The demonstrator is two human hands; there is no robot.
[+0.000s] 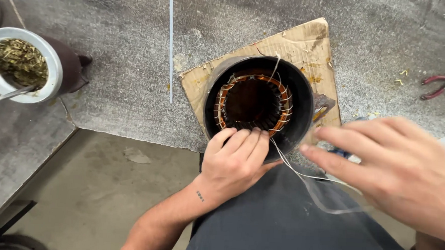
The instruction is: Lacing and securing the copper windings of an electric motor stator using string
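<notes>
Motor stator [256,104], dark round housing, copper windings, white ties, on cardboard [298,42]

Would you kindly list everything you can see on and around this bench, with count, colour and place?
motor stator: one, dark steel shell with copper windings inside, standing open end up on the cardboard.
cardboard: one, brown, under the stator on the grey bench.
cord: one, thin and white, running from the stator rim toward the right hand.
strip: one, thin and pale, lying on the bench left of the cardboard.
pliers: one pair, red handles, far right on the bench.
cup: one, metal rim, full of green-brown herb, with a metal straw, far left.
bench: one, grey and speckled.
left hand: one, fingers hooked over the stator's near rim.
right hand: one, blurred, open beside the stator, by the cord.
</notes>
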